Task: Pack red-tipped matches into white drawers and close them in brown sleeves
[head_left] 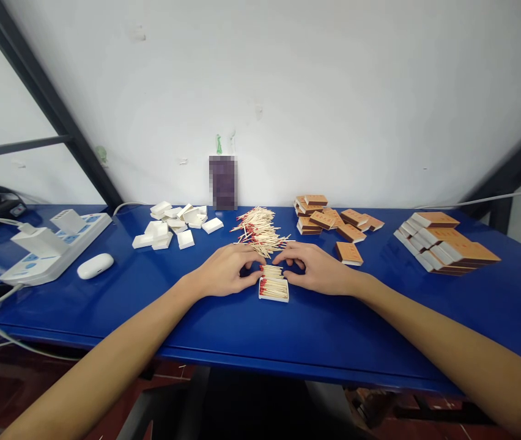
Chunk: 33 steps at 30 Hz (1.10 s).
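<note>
A white matchbox tray (274,299) lies near the middle of the table, with red-tipped matches inside. Just behind it is a small row of matches (271,271), heads to the left. My left hand (228,269) rests at the left end of this row, thumb and forefinger curved and apart. Facing it from the right, my right hand (320,269) has its thumb beside the tray's corner and its forefinger near the loose matches. Neither hand visibly grips anything. A heaped pile of matches (260,229) spreads behind both hands.
White empty trays (164,229) lie in a heap at back left. Orange matchbox sleeves (329,217) are scattered at back right, and stacked matchboxes (453,244) stand farther right. A white earbud case (95,266) and a power strip (54,250) with cables occupy the left side.
</note>
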Motion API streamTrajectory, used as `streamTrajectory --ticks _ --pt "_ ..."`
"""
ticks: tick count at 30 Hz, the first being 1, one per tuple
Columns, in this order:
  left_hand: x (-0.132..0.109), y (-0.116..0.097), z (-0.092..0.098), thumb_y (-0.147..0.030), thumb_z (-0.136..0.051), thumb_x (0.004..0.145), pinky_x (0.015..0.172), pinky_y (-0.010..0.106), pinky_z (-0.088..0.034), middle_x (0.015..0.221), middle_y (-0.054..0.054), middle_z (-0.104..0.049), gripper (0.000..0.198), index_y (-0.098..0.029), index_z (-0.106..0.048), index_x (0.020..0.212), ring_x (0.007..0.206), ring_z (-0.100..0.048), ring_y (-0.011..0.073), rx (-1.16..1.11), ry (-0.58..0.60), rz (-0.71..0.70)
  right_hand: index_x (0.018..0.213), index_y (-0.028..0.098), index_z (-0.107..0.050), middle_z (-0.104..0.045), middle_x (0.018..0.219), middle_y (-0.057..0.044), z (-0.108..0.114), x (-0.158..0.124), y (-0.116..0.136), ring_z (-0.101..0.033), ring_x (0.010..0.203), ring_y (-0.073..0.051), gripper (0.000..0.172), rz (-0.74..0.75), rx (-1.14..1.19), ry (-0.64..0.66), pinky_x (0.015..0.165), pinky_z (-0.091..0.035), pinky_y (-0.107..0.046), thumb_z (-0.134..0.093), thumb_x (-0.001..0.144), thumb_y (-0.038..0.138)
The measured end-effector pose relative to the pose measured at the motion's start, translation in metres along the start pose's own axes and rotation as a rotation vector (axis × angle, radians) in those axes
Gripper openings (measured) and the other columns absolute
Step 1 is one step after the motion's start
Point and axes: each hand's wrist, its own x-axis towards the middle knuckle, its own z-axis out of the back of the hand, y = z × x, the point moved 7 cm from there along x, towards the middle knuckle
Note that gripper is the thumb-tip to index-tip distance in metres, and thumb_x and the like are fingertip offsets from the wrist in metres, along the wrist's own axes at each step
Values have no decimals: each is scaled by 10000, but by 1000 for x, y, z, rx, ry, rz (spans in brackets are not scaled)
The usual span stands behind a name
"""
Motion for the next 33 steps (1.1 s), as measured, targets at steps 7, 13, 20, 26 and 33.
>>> streamTrajectory --ticks 7,13,20,26,33 --pt "0 -3 0 -324 -536 922 750 298 -428 869 16 -656 230 -199 -659 1070 769 -590 159 -11 18 -16 1026 197 -690 -531 768 -9 -1 -1 -3 -474 685 -151 197 -26 9 7 641 -366 -287 -564 878 229" --pt "0 -2 1 -419 -524 945 752 303 -429 895 22 -662 300 -203 -652 1108 775 -592 165 -15 33 8 1023 201 -692 -548 785 -16 1 -1 0 -494 712 -163 231 -29 25 5 653 -369 -294 -604 893 370" --pt "0 2 -4 -488 -506 962 754 301 -433 992 53 -659 404 -196 -640 1208 859 -617 188 19 72 24 1039 204 -699 -576 827 -31 -1 -1 -1 -519 747 -171 268 -30 17 8 679 -386 -297 -631 882 410" --pt "2 3 -6 -443 -513 969 719 285 -422 932 31 -647 317 -214 -672 1121 811 -609 170 7 58 30 1016 203 -717 -571 774 -23 -4 1 -7 -518 731 -173 241 -60 4 3 671 -364 -291 -626 888 385" --pt "4 2 -6 -361 -531 958 677 272 -391 845 9 -613 221 -204 -676 1011 751 -574 147 -11 1 36 911 206 -721 -568 755 -10 -6 2 -6 -492 689 -143 155 -60 28 -41 646 -348 -275 -601 896 304"
